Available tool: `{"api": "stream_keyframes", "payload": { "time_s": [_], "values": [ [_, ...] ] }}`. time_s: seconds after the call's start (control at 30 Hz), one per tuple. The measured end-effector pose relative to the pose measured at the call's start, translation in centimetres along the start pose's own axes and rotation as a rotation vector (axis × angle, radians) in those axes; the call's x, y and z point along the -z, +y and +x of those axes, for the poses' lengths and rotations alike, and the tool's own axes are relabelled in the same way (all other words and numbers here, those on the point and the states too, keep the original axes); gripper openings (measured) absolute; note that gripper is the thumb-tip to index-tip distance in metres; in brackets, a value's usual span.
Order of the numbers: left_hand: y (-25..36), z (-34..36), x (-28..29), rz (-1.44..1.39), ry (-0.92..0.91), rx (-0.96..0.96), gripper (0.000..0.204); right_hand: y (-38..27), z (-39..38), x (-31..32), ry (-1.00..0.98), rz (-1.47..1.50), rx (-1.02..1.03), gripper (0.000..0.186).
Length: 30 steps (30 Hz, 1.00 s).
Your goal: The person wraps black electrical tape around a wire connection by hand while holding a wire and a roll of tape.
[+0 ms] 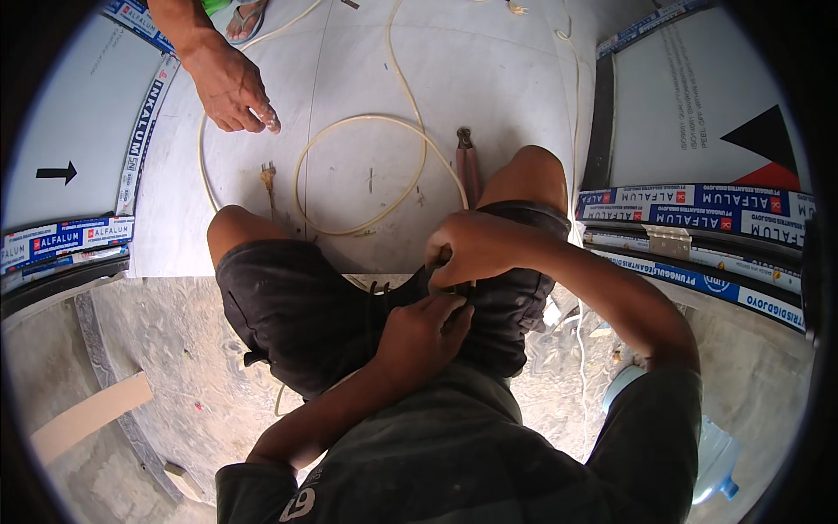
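Over my lap both hands are closed, one close above the other. My right hand (478,249) grips a cream cable (452,171), which runs up from it into a wide loop on the pale floor panel. Just below, my left hand (423,336) has its thumb and fingers pinched together near the cable; what lies in them is hidden. Beyond my right knee, a pair of pincers (467,162) with reddish handles rests on the panel. A two-pin plug (268,177) lies near my left knee.
At the upper left, another person's hand (229,87) reaches over the panel, beside a sandalled foot (245,19). Framed sheets with printed tape (690,208) stand at both sides. A second plug (518,9) lies far off. A clear plastic bottle (716,454) sits lower right.
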<state>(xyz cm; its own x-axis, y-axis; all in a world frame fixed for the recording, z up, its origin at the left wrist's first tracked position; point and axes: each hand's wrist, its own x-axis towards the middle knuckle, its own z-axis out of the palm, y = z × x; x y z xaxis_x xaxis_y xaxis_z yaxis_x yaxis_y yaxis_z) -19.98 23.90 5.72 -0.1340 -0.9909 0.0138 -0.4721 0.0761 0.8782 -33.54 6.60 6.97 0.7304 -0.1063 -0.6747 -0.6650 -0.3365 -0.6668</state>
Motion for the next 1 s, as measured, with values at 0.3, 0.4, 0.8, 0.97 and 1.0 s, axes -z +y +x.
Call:
{"api": "stream_keyframes", "payload": {
  "time_s": [0.3,0.4,0.8,0.97,1.0],
  "values": [
    [-0.5,1.5,1.0,-0.232,0.001,0.225,0.016,0.3,-6.5,-7.7,0.844,0.674,0.065,0.055],
    [-0.2,1.7,1.3,-0.288,-0.011,0.315,0.017,1.0,-6.3,-11.9,0.991,0.657,0.056,0.058],
    [-0.7,0.6,0.9,-0.357,0.038,0.234,0.019,0.6,-6.0,-12.5,1.027,0.479,0.094,0.037],
    [0.0,0.4,1.5,-0.382,-0.019,0.351,0.021,0.8,-6.2,-10.8,0.977,0.18,0.224,0.026],
    [0.1,0.4,1.5,-0.363,-0.022,0.329,0.021,0.8,-6.1,-10.8,0.929,0.194,0.206,0.022]
  ]
}}
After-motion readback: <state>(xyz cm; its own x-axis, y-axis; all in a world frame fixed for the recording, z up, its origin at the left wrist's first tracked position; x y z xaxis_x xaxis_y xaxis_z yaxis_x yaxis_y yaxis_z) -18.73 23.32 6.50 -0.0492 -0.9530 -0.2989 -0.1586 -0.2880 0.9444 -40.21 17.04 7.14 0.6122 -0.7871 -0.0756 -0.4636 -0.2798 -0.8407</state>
